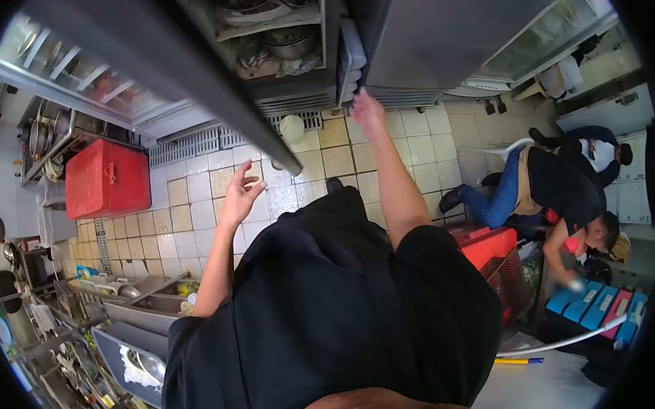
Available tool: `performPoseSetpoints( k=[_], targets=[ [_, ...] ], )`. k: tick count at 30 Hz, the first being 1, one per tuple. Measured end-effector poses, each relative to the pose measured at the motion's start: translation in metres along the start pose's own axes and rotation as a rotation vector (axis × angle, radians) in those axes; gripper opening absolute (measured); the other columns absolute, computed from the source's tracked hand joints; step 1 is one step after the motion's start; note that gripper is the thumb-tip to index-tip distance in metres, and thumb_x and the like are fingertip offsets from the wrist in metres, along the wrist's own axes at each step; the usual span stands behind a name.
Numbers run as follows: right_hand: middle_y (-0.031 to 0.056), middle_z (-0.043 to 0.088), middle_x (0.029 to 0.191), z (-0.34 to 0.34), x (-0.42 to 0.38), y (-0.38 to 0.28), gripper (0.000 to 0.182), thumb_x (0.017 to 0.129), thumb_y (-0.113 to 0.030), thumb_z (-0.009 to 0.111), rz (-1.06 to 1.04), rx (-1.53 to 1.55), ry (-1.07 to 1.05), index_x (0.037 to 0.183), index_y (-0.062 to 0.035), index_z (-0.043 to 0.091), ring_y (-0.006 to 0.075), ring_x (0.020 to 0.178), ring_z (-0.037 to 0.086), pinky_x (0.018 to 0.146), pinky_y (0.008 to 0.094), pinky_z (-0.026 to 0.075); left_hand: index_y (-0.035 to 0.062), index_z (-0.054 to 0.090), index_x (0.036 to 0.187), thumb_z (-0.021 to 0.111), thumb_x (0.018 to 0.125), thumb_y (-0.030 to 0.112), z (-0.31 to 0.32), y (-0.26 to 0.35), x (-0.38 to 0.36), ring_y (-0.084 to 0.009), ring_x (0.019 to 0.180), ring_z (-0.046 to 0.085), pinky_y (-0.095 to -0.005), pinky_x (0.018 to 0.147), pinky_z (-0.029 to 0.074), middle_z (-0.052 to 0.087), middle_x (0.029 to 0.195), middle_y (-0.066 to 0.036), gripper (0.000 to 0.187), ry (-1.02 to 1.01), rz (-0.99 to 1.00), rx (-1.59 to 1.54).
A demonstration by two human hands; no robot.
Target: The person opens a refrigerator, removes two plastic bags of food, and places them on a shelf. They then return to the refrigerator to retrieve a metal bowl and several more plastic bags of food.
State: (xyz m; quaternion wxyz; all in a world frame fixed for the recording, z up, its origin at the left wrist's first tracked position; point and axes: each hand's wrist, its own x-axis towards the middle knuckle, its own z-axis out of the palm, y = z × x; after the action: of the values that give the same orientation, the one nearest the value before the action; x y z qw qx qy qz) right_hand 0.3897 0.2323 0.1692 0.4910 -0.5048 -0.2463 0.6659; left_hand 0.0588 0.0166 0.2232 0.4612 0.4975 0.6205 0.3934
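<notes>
Kitchen floor (337, 162), tiled. Red cooler box (108, 179), 9 o'clock. Refrigerator door (202, 70), 11 o'clock: rigid, probably heavy; best held by its edge. Left hand (242, 197) beside it, empty, fingers spread. Right hand (369, 113), 1 o'clock, near grey door (444, 35), grip unclear.

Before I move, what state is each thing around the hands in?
Left hand: empty, fingers spread and curved.
Right hand: open, reaching forward; fingertip contact unclear.
Steel cabinet: open, shelves loaded.
Metal pot: uncovered, on a cabinet shelf.
Red box: appears shut.
Grey tub: uncovered, metalware inside.
</notes>
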Motion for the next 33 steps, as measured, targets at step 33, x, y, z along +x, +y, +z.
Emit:
performPoseSetpoints(
  k=[33],
  targets=[
    [0.0067,0.053,0.093,0.139,0.31,0.109,0.044,0.086,-0.04,0.062,0.57,-0.341,-0.112,0.11,-0.0064,0.048,0.0224,0.08,0.057,0.074,0.0396,0.051,0.0039,0.045,0.127,0.072,0.079,0.025,-0.263,-0.199,0.059,-0.0203,0.101,0.055,-0.0327,0.073,0.047,0.052,0.12,-0.009,0.059,1.514,-0.326,0.135]
  ],
)
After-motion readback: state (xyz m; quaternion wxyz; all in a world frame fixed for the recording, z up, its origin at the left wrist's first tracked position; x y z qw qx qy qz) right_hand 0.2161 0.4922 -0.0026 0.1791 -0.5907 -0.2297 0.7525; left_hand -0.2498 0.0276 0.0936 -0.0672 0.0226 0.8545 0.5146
